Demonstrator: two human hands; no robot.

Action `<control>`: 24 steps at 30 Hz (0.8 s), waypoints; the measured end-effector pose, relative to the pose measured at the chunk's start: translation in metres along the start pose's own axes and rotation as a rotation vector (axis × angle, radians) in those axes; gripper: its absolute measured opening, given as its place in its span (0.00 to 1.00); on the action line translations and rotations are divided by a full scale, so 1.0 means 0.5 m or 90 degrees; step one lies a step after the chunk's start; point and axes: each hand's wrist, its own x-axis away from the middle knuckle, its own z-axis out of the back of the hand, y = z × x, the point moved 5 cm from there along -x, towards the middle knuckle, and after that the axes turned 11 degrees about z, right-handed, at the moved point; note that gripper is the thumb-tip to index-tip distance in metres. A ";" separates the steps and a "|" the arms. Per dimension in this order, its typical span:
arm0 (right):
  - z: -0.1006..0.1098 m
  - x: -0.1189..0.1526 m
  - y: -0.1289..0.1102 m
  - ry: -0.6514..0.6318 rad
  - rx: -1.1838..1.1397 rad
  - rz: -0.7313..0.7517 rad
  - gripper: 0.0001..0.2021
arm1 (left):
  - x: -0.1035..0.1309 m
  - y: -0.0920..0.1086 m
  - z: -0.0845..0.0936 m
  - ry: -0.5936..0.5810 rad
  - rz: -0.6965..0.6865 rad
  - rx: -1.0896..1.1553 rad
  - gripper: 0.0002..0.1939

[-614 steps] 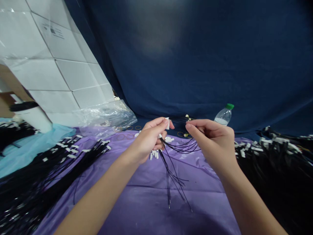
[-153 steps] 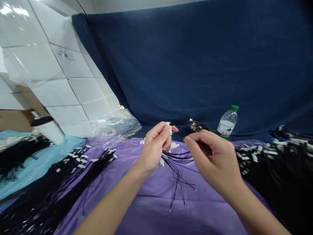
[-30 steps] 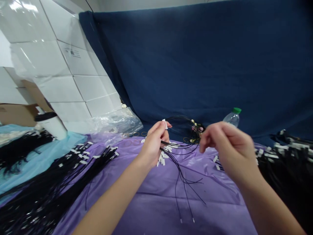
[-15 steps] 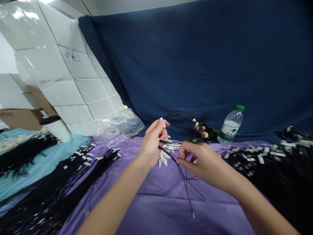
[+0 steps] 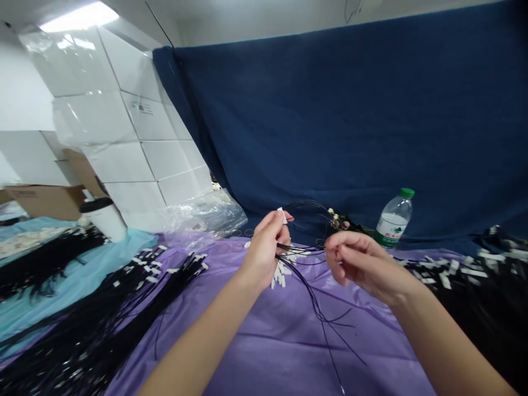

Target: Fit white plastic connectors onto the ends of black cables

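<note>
My left hand is closed around a small bundle of thin black cords, with white tags pinched at the thumb and fingertip. Some cords arch up and to the right from the fingertips; others hang loosely over the purple cloth. To the right, my right hand has its thumb and fingers pinched together, at the end of several cords that stretch across from the left hand. Exactly what sits between those fingertips is too small to see. Behind and under the left hand lie more white tags.
A purple cloth covers the table. Bundles of black cords with white tags lie at left, and more at right. A water bottle, a white cup, clear plastic bags and artificial flowers stand at the back.
My right hand has moved right, away from the left hand, drawing some cords out straighter. The left hand keeps its hold. The whole view has shifted slightly.
</note>
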 end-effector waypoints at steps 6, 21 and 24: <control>0.061 0.000 -0.061 0.470 -0.013 0.315 0.14 | -0.003 0.002 0.002 -0.003 -0.005 0.001 0.13; -0.036 0.031 -0.070 0.125 0.382 0.087 0.17 | 0.008 -0.006 -0.024 -0.097 -0.041 -0.021 0.13; -0.056 0.033 -0.064 0.058 0.405 0.036 0.18 | 0.016 -0.008 -0.034 -0.118 -0.045 -0.039 0.13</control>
